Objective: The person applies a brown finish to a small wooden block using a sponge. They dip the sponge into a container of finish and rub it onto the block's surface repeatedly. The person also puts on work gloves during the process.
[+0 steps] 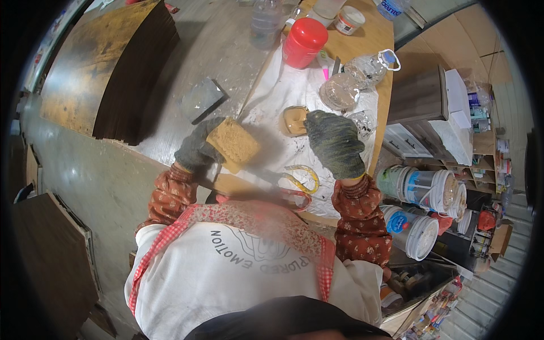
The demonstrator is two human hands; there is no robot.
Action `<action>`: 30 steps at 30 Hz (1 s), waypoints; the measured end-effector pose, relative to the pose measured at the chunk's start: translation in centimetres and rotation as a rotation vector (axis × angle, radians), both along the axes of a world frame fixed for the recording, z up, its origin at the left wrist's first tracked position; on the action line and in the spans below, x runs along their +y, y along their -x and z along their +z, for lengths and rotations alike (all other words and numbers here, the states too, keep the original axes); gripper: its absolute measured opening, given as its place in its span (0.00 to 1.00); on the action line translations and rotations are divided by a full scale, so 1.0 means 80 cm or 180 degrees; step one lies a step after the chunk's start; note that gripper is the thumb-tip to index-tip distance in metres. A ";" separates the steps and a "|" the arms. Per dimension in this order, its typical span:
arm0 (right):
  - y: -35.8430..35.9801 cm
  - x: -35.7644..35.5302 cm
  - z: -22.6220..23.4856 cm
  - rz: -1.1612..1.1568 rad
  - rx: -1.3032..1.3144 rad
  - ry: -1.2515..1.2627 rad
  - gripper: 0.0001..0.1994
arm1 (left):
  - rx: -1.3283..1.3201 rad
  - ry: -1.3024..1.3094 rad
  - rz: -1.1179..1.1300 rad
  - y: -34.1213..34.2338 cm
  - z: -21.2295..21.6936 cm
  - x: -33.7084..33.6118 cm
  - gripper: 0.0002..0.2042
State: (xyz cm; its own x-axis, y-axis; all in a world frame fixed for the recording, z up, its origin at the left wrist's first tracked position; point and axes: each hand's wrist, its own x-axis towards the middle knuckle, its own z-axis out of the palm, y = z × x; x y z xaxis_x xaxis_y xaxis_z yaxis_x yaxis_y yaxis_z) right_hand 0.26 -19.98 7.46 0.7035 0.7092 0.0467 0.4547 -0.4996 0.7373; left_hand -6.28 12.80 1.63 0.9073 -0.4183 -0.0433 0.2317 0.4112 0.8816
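Note:
My left hand, in a grey work glove, grips a tan sponge-like block held over the white sheet on the wooden table. Wearing a dark speckled glove, my right hand rests over a small tan container and touches its right side. Whether it grips the container cannot be told. In front of my hands lie scissors with yellow handles and a second pair with red handles.
A red-lidded jar, clear plastic bottles and a small white tub stand at the table's far end. A grey block lies on the left. Dark wooden boards are stacked on the left; white buckets stand on the right.

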 end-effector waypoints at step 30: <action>0.034 -0.007 0.024 0.0667 -0.0312 -0.2078 0.10 | 0.0254 -0.0207 0.0038 0.002 0.101 -0.031 0.34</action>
State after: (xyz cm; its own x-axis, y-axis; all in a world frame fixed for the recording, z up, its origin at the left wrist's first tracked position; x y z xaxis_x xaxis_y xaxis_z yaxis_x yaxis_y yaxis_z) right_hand -2.42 -20.54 9.41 0.5254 0.6348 0.5665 0.5367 -0.7639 0.3583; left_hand -6.43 10.32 9.70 0.9047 -0.4014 -0.1424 0.2977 0.3568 0.8855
